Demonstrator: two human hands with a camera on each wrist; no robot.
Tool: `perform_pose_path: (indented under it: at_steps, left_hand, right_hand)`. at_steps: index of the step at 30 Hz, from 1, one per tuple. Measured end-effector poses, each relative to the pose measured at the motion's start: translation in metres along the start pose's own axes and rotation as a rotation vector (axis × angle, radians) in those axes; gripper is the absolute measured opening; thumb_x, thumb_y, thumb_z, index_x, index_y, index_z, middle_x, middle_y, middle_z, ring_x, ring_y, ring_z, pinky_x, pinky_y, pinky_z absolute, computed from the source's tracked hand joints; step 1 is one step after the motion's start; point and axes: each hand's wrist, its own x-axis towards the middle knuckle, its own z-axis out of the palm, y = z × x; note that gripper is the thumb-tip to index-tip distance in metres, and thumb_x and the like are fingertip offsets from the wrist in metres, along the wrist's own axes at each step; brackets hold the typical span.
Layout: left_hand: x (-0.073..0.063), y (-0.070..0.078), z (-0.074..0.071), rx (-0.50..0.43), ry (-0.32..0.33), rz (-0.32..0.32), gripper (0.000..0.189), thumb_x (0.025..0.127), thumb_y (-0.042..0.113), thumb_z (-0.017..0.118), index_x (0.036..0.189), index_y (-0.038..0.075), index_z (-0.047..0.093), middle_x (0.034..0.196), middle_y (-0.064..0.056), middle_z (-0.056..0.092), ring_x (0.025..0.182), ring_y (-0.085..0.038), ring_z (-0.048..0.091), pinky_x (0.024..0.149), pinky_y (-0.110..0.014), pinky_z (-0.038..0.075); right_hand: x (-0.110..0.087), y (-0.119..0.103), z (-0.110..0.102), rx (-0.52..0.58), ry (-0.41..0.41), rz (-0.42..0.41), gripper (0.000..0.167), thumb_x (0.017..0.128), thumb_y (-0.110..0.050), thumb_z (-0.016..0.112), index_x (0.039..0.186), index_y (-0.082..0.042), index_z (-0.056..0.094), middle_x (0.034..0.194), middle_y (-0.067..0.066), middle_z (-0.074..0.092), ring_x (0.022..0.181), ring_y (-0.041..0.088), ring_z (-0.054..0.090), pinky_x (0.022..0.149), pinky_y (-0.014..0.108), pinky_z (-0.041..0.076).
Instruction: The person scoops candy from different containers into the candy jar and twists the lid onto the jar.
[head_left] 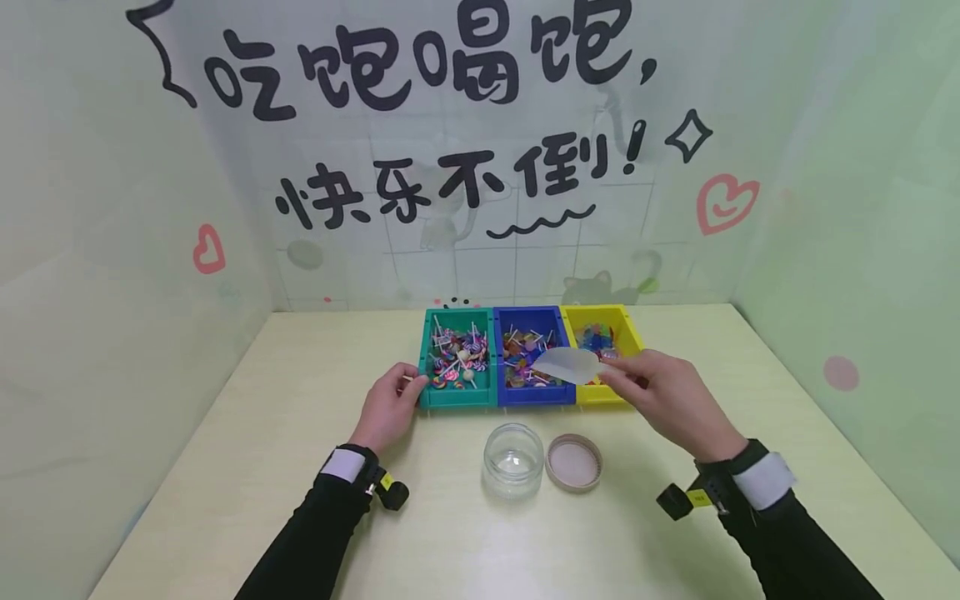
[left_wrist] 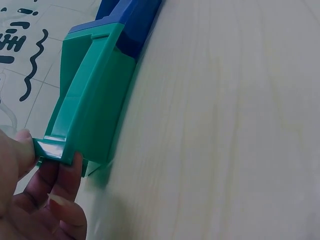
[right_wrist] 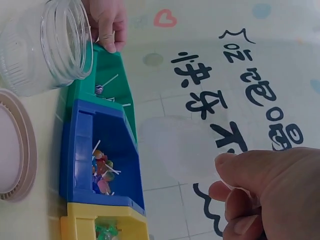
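At the near left corner of a green bin (head_left: 459,401), my left hand (head_left: 386,407) grips the rim, thumb on one side and fingertips on the other. Lollipops (head_left: 459,354) with swirled heads fill this bin. My right hand (head_left: 671,400) pinches a translucent whitish scoop (head_left: 567,365) between thumb and fingers. It hovers over the blue bin (head_left: 536,397) and the yellow bin (head_left: 600,396), overlapping both in the head view. The right wrist view shows the scoop's thin, rounded sheet-like outline, with the wall behind it.
Blue and yellow bins adjoin the green one in a row. The blue holds small lollipops (right_wrist: 104,172), the yellow colourful small pieces (head_left: 597,336). Nearer stands a lidless clear jar (head_left: 513,462), beside its round lid (head_left: 574,463) lying inside up. Printed walls (head_left: 480,275) border the table.
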Motion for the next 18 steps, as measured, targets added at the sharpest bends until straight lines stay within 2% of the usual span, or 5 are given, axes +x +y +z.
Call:
perform_pose_path:
  at_steps: [5,8,12,15,18]
  left_hand:
    - [-0.002,0.0,-0.002,-0.002,-0.004,-0.01,0.023,0.116,0.029,0.057,0.124,0.009,0.065,0.097,-0.01,0.064,0.088,-0.024,0.059,0.077,-0.032,0.045]
    - [-0.002,0.0,-0.003,-0.001,-0.004,-0.02,0.023,0.116,0.029,0.057,0.125,0.009,0.065,0.097,-0.01,0.063,0.089,-0.025,0.058,0.077,-0.032,0.044]
    - [-0.003,0.001,-0.003,-0.001,0.004,-0.021,0.024,0.116,0.029,0.058,0.126,0.009,0.065,0.099,-0.01,0.062,0.09,-0.026,0.056,0.077,-0.033,0.044]
    - [-0.002,0.002,-0.002,-0.01,0.006,-0.014,0.024,0.116,0.028,0.058,0.127,0.008,0.065,0.099,-0.011,0.062,0.091,-0.026,0.056,0.077,-0.033,0.044]
    - [-0.003,0.002,-0.001,-0.018,0.003,-0.018,0.024,0.116,0.027,0.058,0.127,0.008,0.066,0.099,-0.01,0.062,0.092,-0.026,0.056,0.078,-0.033,0.044]
  right_hand:
    - [0.012,-0.01,0.008,0.002,-0.004,-0.042,0.031,0.107,-0.026,0.073,0.133,-0.01,0.08,0.078,0.002,0.061,0.076,0.019,0.051,0.059,0.026,0.038]
    - [0.018,-0.014,0.013,0.057,0.001,-0.012,0.036,0.107,-0.029,0.074,0.138,-0.011,0.078,0.083,0.005,0.068,0.077,0.02,0.056,0.059,0.026,0.04]
    - [0.027,-0.02,0.018,0.179,0.001,0.066,0.037,0.107,-0.035,0.074,0.136,-0.012,0.079,0.102,0.009,0.08,0.085,0.02,0.065,0.061,0.026,0.044]
    - [0.034,-0.025,0.024,0.207,-0.011,0.092,0.037,0.107,-0.036,0.074,0.133,-0.011,0.081,0.1,0.009,0.079,0.085,0.021,0.063,0.06,0.026,0.042]
    - [0.04,-0.031,0.031,0.17,-0.031,0.067,0.033,0.107,-0.033,0.074,0.129,-0.01,0.082,0.096,0.007,0.079,0.084,0.022,0.058,0.059,0.025,0.039]
